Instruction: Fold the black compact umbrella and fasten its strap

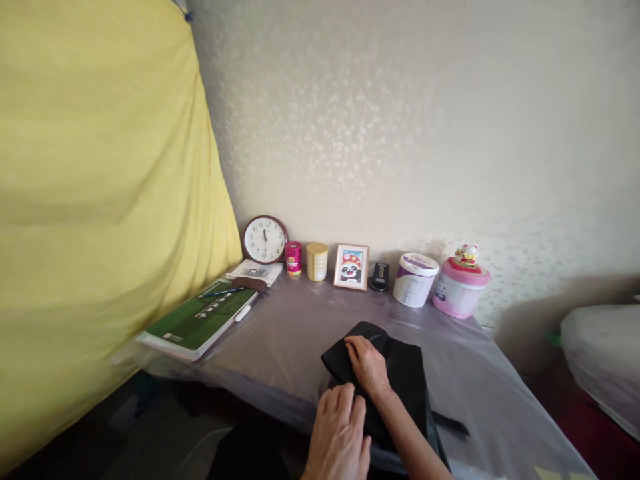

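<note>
A black item [405,367], apparently a bag or folded cloth, lies at the table's front edge, with a dark strap [450,423] reaching out to its right. On its upper left part rests my right hand [369,365], fingers bent over the dark material. Nearer to me, my left hand [339,430] is at the item's lower left side, its fingers curled forward. Whether the fingertips of either hand pinch the material is hard to make out. The two hands are close together, and my right forearm crosses over the item.
Along the wall on the table [290,327] stand a clock [266,239], a pink can [293,259], a yellow container [317,262], a picture frame [351,267], a black device [379,277] and two tubs [416,280]. A green book [200,320] lies left, by a yellow curtain [100,200].
</note>
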{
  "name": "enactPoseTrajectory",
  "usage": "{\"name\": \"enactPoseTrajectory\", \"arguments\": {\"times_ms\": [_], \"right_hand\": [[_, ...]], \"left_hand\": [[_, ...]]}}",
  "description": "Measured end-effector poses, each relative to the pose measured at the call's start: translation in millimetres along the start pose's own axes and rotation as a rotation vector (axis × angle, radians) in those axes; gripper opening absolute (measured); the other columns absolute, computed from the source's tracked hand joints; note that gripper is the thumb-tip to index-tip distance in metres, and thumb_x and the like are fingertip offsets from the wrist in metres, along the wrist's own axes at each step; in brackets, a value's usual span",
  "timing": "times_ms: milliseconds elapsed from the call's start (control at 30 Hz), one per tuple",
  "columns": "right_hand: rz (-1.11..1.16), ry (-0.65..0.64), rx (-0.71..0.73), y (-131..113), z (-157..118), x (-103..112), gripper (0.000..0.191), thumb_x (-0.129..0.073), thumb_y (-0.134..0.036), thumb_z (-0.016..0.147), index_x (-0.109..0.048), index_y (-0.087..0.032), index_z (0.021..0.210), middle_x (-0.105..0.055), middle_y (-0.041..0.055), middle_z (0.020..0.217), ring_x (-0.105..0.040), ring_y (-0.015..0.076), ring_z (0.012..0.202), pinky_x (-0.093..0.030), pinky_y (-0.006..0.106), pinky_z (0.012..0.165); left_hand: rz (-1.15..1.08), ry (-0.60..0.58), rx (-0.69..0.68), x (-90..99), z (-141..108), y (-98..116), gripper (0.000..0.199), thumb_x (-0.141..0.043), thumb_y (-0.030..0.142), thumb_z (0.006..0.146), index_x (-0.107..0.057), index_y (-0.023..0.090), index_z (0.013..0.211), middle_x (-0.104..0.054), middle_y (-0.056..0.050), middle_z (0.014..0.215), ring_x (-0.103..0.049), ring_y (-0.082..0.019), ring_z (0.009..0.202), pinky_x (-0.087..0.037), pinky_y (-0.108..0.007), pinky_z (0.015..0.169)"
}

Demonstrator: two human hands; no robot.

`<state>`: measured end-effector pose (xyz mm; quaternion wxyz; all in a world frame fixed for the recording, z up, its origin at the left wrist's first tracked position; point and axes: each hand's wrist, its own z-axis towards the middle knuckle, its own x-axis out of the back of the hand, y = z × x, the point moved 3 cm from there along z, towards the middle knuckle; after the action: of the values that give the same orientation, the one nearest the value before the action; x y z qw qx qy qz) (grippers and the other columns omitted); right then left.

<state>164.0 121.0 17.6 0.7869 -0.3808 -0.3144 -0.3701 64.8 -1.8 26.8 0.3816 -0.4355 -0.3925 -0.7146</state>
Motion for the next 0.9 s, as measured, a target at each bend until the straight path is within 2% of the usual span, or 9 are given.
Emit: {"name": "enactPoseTrajectory", "arguments": {"times_ms": [67,100,200,333,500,700,800,900], "right_hand": [[0.024,0.013,0.014,2,0,-2,0.023,-0.036,-0.023,0.088,-0.059,-0.022,0.090,-0.063,0.0022,0.084,-0.059,0.0143,0.081,-0.046,0.025,0.074],[0.039,0.020,0.013,3,0,-2,0.024,-0.036,-0.024,0.088,-0.059,-0.022,0.089,-0.063,0.0022,0.084,-0.059,0.0141,0.080,-0.046,0.025,0.074],[0.104,0.041,-0.014,6,0,-2,0.023,-0.036,-0.025,0.088,-0.059,-0.021,0.089,-0.063,0.0022,0.085,-0.059,0.0141,0.081,-0.046,0.025,0.075],[0.204,0.045,-0.010,5,-1,2,0.023,-0.036,-0.026,0.088,-0.059,-0.021,0.089,-0.063,0.0023,0.085,-0.059,0.0143,0.082,-0.046,0.026,0.077],[0.278,0.028,0.048,-1,-1,10,0.023,-0.039,-0.027,0.087,-0.061,-0.021,0.088,-0.064,0.0032,0.086,-0.059,0.0153,0.083,-0.047,0.028,0.078],[0.260,-0.106,0.215,-19,-11,20,0.024,-0.041,-0.030,0.088,-0.064,-0.022,0.086,-0.067,0.0031,0.086,-0.059,0.0160,0.085,-0.044,0.032,0.084],[0.233,-0.185,0.264,-23,-18,23,0.026,-0.040,-0.030,0.089,-0.065,-0.023,0.086,-0.068,0.0017,0.089,-0.059,0.0147,0.090,-0.039,0.034,0.092],[0.213,-0.257,0.297,-22,-20,24,0.028,-0.038,-0.030,0.090,-0.065,-0.023,0.088,-0.068,0.0015,0.090,-0.057,0.0146,0.097,-0.034,0.036,0.098]], "left_hand": [[-0.014,0.024,-0.099,-4.0,6,3,0.055,-0.047,0.029,0.075,-0.038,0.020,0.128,-0.039,-0.008,0.134,-0.037,-0.026,0.120,-0.031,-0.045,0.101],[-0.017,0.024,-0.104,-8.7,9,2,0.060,-0.047,0.028,0.074,-0.032,0.019,0.132,-0.037,-0.008,0.136,-0.034,-0.026,0.123,-0.030,-0.046,0.102],[-0.028,-0.015,-0.029,-28.3,10,-5,0.073,-0.048,0.025,0.071,-0.019,0.017,0.137,-0.031,-0.009,0.140,-0.028,-0.027,0.127,-0.026,-0.048,0.104],[-0.052,-0.051,0.040,-44.8,5,-9,0.074,-0.047,0.024,0.072,-0.016,0.018,0.138,-0.021,-0.009,0.144,-0.020,-0.027,0.130,-0.021,-0.048,0.106],[-0.085,-0.079,0.077,-37.8,4,-9,0.065,-0.043,0.026,0.078,-0.019,0.015,0.137,-0.023,-0.007,0.144,-0.017,-0.027,0.131,-0.016,-0.047,0.108],[-0.125,-0.150,0.141,-19.6,8,-7,0.052,-0.037,0.021,0.081,-0.032,0.014,0.133,-0.037,-0.009,0.135,-0.030,-0.025,0.124,-0.019,-0.042,0.108],[-0.127,-0.141,0.170,-21.8,9,-6,0.053,-0.036,0.014,0.079,-0.035,0.018,0.131,-0.043,-0.009,0.128,-0.037,-0.024,0.117,-0.024,-0.043,0.104],[-0.144,-0.152,0.196,-33.7,9,-5,0.065,-0.041,0.008,0.071,-0.029,0.018,0.134,-0.038,-0.011,0.130,-0.036,-0.025,0.117,-0.027,-0.042,0.102]]}}
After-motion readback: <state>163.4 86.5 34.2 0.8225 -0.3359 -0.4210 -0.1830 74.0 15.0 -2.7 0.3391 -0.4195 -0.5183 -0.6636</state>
